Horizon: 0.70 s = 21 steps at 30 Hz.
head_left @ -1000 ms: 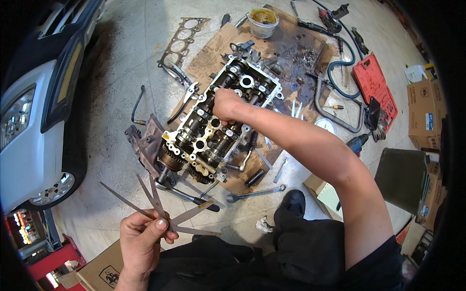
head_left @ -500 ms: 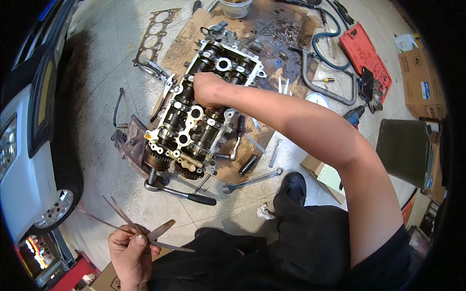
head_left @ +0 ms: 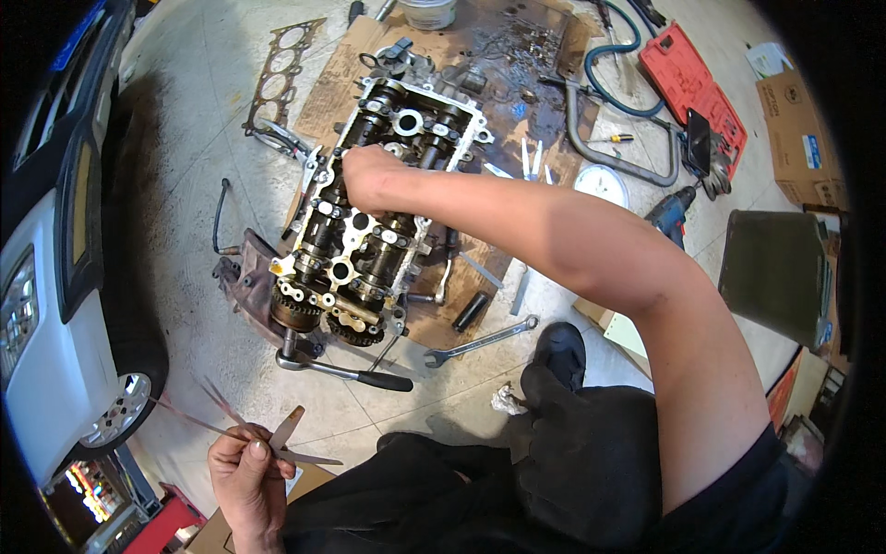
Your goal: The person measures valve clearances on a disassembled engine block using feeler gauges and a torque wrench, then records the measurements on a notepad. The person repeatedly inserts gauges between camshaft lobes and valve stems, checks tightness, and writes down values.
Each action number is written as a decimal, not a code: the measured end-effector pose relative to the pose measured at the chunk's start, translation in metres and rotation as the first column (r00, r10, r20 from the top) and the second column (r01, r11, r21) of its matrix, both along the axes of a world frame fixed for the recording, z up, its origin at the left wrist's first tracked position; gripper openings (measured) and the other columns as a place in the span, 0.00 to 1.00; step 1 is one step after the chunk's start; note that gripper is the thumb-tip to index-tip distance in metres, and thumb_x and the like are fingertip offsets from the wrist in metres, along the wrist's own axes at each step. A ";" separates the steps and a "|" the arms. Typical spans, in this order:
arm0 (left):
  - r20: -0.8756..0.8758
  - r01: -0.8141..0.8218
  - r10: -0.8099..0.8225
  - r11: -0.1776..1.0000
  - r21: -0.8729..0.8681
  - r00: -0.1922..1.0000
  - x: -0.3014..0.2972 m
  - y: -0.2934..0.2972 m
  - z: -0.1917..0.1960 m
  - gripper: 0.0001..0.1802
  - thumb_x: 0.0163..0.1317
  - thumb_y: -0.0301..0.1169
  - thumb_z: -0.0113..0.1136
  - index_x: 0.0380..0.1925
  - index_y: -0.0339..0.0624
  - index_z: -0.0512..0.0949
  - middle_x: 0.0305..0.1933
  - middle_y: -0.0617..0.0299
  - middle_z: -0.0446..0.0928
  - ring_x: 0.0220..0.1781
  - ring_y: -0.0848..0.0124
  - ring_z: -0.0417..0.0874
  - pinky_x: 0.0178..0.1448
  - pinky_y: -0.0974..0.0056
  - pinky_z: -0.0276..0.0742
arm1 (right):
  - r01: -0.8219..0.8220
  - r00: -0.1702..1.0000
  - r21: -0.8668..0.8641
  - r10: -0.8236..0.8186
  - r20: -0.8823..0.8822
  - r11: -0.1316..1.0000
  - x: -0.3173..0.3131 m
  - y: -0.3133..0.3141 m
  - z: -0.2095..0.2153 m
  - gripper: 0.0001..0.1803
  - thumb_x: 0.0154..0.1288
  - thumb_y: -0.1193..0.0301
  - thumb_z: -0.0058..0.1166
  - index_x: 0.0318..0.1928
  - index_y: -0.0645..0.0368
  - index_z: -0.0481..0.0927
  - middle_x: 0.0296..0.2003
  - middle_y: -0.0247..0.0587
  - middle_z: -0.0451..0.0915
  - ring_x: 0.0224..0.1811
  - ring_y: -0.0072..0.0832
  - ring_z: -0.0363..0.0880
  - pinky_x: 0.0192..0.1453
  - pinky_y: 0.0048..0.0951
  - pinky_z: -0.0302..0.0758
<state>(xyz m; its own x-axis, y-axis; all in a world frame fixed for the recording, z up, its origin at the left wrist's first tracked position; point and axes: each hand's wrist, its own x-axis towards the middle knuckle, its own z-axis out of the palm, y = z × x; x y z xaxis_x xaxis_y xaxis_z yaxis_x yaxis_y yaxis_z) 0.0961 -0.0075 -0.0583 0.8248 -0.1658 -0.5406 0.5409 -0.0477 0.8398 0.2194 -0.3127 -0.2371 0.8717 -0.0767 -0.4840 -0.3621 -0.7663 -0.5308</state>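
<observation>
A bare metal cylinder head (head_left: 369,249) with two camshafts and toothed sprockets lies on stained cardboard (head_left: 332,92) on the concrete floor. My right hand (head_left: 369,175) reaches out over it and rests with curled fingers on the left camshaft near the head's middle; what the fingers grip is hidden. My left hand (head_left: 245,471) is low at the left, close to my body, pinching a fanned set of thin feeler gauge blades (head_left: 277,434). A long ratchet handle (head_left: 346,371) sticks out from the sprocket end of the head.
A head gasket (head_left: 281,74) lies far left of the cardboard. A spanner (head_left: 480,340) and a black socket (head_left: 469,312) lie near my knee. At the right are a red tool case (head_left: 692,83), a drill (head_left: 672,210) and cardboard boxes (head_left: 803,138). A white car (head_left: 46,305) stands at the left.
My head has moved in toward the cylinder head. My right hand stays on the left camshaft. My left hand keeps the fanned blades and has sunk toward the picture's lower edge.
</observation>
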 end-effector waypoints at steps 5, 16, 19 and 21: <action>-0.039 -0.015 0.015 1.000 -0.018 0.999 0.005 -0.006 0.000 0.08 0.59 0.24 0.63 0.34 0.31 0.76 0.32 0.53 0.78 0.21 0.68 0.81 0.27 0.67 0.80 | -0.107 0.991 -0.024 0.109 0.073 0.994 -0.005 -0.003 0.012 0.09 0.43 0.78 0.61 0.29 0.69 0.84 0.37 0.58 0.83 0.41 0.43 0.84 0.47 0.35 0.79; 0.052 -0.186 0.184 0.982 0.035 0.982 0.103 0.013 -0.069 0.06 0.63 0.27 0.58 0.33 0.34 0.75 0.31 0.60 0.76 0.27 0.73 0.79 0.32 0.73 0.74 | -0.102 0.940 0.074 0.072 0.333 0.992 -0.027 -0.009 -0.026 0.10 0.62 0.74 0.48 0.32 0.70 0.78 0.19 0.53 0.79 0.20 0.38 0.82 0.33 0.36 0.79; 0.119 -0.327 0.330 0.944 -0.042 0.936 0.149 -0.006 -0.131 0.07 0.65 0.30 0.59 0.37 0.36 0.77 0.32 0.66 0.77 0.28 0.77 0.78 0.32 0.74 0.72 | -0.077 0.959 0.200 0.018 0.282 0.977 -0.027 -0.003 -0.012 0.11 0.62 0.74 0.49 0.42 0.69 0.76 0.20 0.54 0.78 0.25 0.44 0.81 0.31 0.38 0.76; 0.132 -0.398 0.402 0.916 -0.054 0.906 0.171 -0.032 -0.166 0.10 0.64 0.30 0.60 0.40 0.36 0.77 0.32 0.67 0.78 0.28 0.78 0.78 0.32 0.74 0.72 | -0.037 0.986 0.262 -0.008 0.169 0.964 -0.025 -0.002 -0.001 0.13 0.62 0.75 0.49 0.47 0.68 0.72 0.21 0.52 0.78 0.25 0.44 0.80 0.30 0.39 0.74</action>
<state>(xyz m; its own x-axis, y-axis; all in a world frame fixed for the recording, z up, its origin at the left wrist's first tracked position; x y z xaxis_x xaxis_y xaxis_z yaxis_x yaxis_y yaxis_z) 0.2669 -0.0398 -0.2240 0.8905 0.1818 -0.4170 0.3891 0.1704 0.9053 0.1942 -0.3148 -0.2381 0.9419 0.0470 -0.3327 -0.2408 -0.5961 -0.7660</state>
